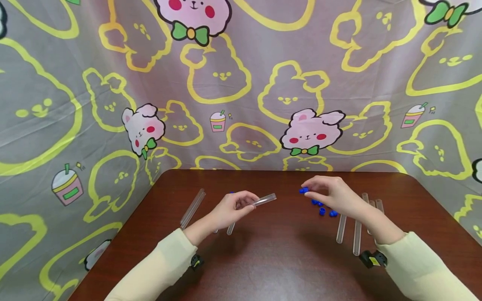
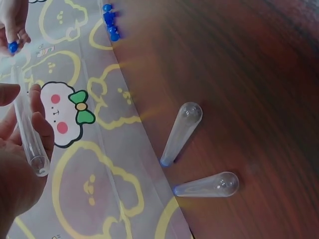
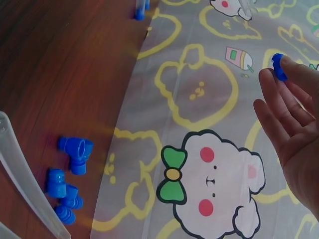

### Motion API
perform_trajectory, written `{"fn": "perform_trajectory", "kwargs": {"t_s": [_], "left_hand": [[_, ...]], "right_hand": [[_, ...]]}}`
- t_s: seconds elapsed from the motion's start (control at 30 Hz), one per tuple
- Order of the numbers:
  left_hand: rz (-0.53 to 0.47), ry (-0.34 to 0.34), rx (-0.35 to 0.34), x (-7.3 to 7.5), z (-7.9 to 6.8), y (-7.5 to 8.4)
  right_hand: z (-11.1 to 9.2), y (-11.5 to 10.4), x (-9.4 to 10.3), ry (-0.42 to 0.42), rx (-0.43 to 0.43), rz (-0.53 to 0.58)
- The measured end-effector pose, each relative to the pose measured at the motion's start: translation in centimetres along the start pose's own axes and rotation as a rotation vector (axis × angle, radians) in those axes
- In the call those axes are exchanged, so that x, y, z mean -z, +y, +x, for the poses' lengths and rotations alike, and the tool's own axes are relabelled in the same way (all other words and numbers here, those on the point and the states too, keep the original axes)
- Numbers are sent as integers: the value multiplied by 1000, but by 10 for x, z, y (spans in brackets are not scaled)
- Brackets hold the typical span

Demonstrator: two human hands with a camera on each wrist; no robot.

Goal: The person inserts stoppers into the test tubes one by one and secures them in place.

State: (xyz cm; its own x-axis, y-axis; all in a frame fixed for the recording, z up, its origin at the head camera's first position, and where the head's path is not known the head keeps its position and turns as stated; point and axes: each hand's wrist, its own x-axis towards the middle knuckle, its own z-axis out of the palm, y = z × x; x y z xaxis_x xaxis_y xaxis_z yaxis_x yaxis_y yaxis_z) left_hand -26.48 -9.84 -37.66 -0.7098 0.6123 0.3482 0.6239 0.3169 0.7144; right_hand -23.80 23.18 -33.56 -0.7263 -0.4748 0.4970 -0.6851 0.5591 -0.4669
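Note:
My left hand (image 1: 230, 207) holds a clear test tube (image 1: 267, 199) between thumb and fingers. The tube's far end points right, toward my other hand, and its rounded end shows at the palm side of the tube (image 2: 37, 159) in the left wrist view. A small blue cap (image 1: 303, 190) is pinched between the thumb and fingertips of my right hand (image 1: 337, 196). In the right wrist view this cap (image 3: 279, 67) is clear of the tube. Below my right hand lie several loose blue caps (image 1: 322, 211) on the table.
Several clear tubes (image 1: 357, 238) lie on the brown table (image 1: 286, 259) under my right forearm. More tubes (image 1: 193, 209) lie at the left. Two tubes with blue ends (image 2: 182, 132) appear in the left wrist view. A patterned cloth (image 1: 248, 83) hangs behind the table.

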Motion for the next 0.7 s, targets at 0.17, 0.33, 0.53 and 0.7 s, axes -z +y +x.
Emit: {"fn": "perform_trajectory", "kwargs": {"t_s": [0.17, 0.33, 0.53, 0.7], "left_hand": [[-3, 0, -3, -3, 1, 2], [-6, 7, -3, -4, 1, 5], [-10, 10, 6, -5, -1, 7], [-36, 11, 14, -6, -1, 9]], "right_hand": [[4, -3, -6, -6, -17, 11], [8, -5, -13, -24, -29, 42], [12, -8, -23, -23, -19, 85], [15, -12, -29, -33, -38, 131]]}}
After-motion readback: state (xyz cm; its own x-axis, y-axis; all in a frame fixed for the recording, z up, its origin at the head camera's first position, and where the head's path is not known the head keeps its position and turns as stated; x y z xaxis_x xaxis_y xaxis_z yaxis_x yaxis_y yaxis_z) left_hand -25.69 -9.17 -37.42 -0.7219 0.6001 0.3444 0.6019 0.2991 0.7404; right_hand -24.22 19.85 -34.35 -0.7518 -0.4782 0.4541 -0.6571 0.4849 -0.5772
